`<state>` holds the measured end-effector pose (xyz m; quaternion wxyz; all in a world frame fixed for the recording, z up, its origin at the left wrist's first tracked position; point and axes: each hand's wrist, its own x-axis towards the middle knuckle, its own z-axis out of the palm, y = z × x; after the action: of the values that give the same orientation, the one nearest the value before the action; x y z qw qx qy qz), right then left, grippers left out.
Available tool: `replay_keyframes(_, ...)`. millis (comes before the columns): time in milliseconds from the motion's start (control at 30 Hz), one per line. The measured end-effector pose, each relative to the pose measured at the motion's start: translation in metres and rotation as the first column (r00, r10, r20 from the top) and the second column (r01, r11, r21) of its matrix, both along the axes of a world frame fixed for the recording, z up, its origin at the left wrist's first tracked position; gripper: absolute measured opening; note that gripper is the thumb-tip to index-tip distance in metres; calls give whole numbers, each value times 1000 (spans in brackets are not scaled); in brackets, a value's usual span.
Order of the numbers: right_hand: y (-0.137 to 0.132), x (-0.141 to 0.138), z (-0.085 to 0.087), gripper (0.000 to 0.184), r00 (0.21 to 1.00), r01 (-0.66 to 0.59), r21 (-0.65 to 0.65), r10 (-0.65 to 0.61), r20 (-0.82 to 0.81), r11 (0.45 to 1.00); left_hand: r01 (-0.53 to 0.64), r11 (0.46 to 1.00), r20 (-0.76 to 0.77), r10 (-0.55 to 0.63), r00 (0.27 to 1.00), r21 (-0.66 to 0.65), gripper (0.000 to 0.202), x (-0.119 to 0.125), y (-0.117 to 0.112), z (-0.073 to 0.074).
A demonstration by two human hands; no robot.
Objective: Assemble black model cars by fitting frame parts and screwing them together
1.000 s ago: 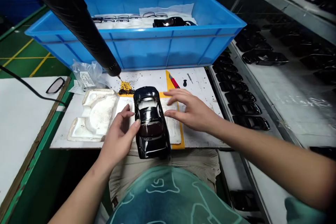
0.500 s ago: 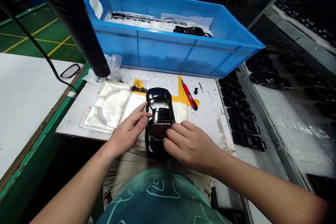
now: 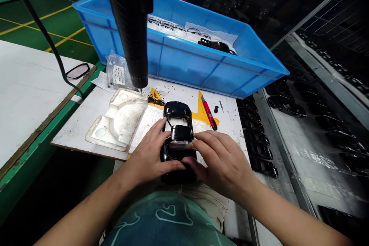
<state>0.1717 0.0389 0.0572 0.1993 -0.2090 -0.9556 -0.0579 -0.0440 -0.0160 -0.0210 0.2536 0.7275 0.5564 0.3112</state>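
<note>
Black toy car body (image 3: 179, 134) | on white foam sheet (image 3: 148, 117), near edge of white board (image 3: 230, 130) | we've got left hand (image 3: 148, 153) and right hand (image 3: 221, 161) curled round it, fingers (image 3: 206, 140) closed on the shell | step: two-handed hold, next wants a gentle, steady grip, it's slick

you have a board (image 3: 77, 132) in front of you, with a foam tray (image 3: 121, 121) on its left part. a toy car (image 3: 179, 130) sits right of the tray, between your left hand (image 3: 148, 157) and your right hand (image 3: 221, 161). a utility knife (image 3: 209, 112) lies on the board behind and right of the car. a crate (image 3: 184, 70) stands beyond the board, with a plastic bag (image 3: 118, 71) just before its left end. a table (image 3: 29, 100) lies to your left, with glasses (image 3: 78, 71) on it. rows of moulded parts (image 3: 259, 150) lie right of the board.
</note>
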Motion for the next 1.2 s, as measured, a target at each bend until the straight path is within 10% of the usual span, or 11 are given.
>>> replay_keyframes(767, 15, -29, -37, 30, 992, 33, -70, -41, -117, 997, 20, 999, 10, -19, 1000, -35, 67, 0, 4, 4)
replay_keyframes(1000, -18, 14, -32, 89, 995, 47, -371, -11, 99, 928, 40, 999, 34, -40, 999, 2, 89, 0, 3, -1)
replay_keyframes(1200, -35, 35, -47, 82, 996, 12, -493, 36, 87, 870, -61, 998, -11, 60, 998, -30, 38, 5, 0, 5)
